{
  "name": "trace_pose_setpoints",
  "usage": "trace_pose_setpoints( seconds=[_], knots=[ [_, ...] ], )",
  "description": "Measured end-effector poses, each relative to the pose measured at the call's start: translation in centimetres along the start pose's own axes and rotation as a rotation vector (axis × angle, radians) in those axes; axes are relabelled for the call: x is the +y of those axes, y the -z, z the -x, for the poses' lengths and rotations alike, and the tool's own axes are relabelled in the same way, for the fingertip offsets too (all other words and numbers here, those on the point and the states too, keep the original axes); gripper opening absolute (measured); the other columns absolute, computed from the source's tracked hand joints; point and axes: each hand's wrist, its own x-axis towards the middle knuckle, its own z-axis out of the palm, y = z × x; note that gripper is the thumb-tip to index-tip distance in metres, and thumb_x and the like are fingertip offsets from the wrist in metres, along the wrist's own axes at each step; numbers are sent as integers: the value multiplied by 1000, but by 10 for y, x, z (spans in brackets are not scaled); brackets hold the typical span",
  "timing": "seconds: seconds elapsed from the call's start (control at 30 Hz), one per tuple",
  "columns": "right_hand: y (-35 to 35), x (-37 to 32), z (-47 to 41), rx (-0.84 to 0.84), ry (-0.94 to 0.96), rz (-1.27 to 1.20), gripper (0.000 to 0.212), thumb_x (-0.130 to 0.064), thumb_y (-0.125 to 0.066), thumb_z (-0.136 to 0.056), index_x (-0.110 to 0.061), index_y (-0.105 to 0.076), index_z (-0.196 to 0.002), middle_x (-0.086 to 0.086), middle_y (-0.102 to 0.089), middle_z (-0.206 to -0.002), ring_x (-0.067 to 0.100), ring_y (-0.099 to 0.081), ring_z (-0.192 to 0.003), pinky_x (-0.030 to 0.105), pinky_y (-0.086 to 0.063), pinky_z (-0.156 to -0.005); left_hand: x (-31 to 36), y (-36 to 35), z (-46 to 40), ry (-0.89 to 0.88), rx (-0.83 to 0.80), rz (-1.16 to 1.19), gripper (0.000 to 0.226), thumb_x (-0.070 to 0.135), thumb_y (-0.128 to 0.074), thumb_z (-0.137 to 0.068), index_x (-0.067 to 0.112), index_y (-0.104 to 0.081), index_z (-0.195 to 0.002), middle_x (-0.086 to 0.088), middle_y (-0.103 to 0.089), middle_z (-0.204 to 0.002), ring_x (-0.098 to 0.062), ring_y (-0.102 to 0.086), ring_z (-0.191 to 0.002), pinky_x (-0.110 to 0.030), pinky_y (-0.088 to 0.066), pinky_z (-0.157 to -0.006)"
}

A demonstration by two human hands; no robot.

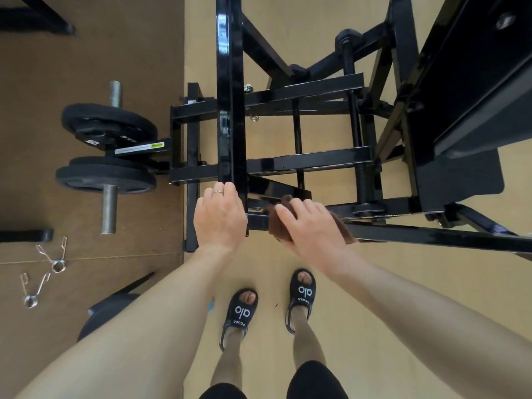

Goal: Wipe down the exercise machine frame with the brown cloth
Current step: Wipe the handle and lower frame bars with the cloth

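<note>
Sandals [241,313] marked "alo" underfoot

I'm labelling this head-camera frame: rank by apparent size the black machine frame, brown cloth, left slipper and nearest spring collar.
1. machine frame
2. left slipper
3. brown cloth, mostly hidden under the right hand, so unsure
4. spring collar

glossy black metal frame [230,110], soft brown cloth [342,226]

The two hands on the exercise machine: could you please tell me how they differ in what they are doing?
The left hand grips the black upright bar with curled fingers and holds no cloth; the right hand lies flatter, pressing the brown cloth onto a lower cross bar. The left hand wears a ring; none shows on the right hand. Both touch the frame.
</note>
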Motion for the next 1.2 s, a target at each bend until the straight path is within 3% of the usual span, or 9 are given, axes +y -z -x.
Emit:
trace_pose_setpoints(
  seconds=[0.23, 0.37, 0.5, 0.6, 0.73, 0.87, 0.97, 1.13, 1.2],
  knots=[
    [-11, -31, -27, 129, 6, -81, 54, -41, -79, -83, -20, -58, -128, 11, -65, -111, 29, -64, -94, 42, -54, -81, 1, 1, -2, -20, -14, -67, 20, 17, -41, -106, 9, -58, -98, -9, -61, -93, -29, -55, -83, -45, -48, -76],
    [-8, 24, 16, 121, -34, -146, 56, -42, -83, -81, -21, -58, -126, 8, -65, -109, 26, -62, -92, 40, -52, -81, 1, 3, -1, -19, -25, -63, 22, 17, -40, -106, 7, -60, -104, -10, -62, -98, -29, -57, -89, -44, -49, -80],
    [0, 113, 82, 89, -243, -84, 55, -42, -84, -81, -16, -62, -124, 12, -67, -113, 29, -60, -97, 43, -52, -86, 2, 5, 0, -42, -22, -64, 22, 15, -40, -107, 5, -59, -105, -12, -62, -98, -30, -57, -88, -42, -48, -78],
    [-4, 106, 81, 66, -318, -13, 52, -40, -84, -81, -18, -62, -122, 12, -65, -112, 32, -58, -100, 47, -50, -89, 2, 5, -1, -47, -20, -73, 22, 16, -40, -106, 5, -59, -106, -12, -62, -99, -29, -57, -88, -41, -47, -78],
    [-6, 56, 49, 85, -239, 19, 43, -42, -76, -86, -22, -60, -121, 11, -63, -113, 33, -58, -102, 48, -47, -93, 1, 3, 0, -59, 6, -82, 21, 15, -42, -106, 4, -59, -103, -13, -62, -97, -30, -57, -86, -42, -48, -75],
    [-5, 0, 2, 70, -81, -35, 50, -41, -73, -89, -23, -54, -132, 11, -60, -125, 32, -58, -113, 48, -48, -98, -1, 0, 0, -67, 40, -81, 19, 15, -43, -105, 5, -59, -102, -13, -62, -95, -30, -57, -84, -45, -51, -74],
    [-6, -27, -20, 89, -49, -81, 53, -41, -72, -90, -23, -51, -136, 10, -59, -125, 31, -58, -113, 47, -48, -96, 0, -2, 1, -64, 52, -91, 20, 18, -41, -106, 7, -57, -101, -12, -60, -95, -23, -47, -81, -39, -43, -72],
    [-8, 19, 13, 183, -41, -181, 52, -39, -81, -82, -18, -60, -125, 11, -63, -108, 28, -61, -92, 39, -47, -76, 15, 9, 3, -32, 38, -83, 24, 33, -43, -107, 13, -53, -115, -12, -59, -111, -30, -51, -100, -47, -41, -88],
    [-7, 61, 45, 180, -78, -152, 52, -39, -85, -78, -16, -64, -119, 12, -65, -105, 30, -62, -90, 39, -50, -76, 40, 14, 6, -102, 79, -12, 26, 36, -47, -105, 16, -54, -120, -7, -60, -113, -29, -53, -106, -46, -41, -96]
  ],
)
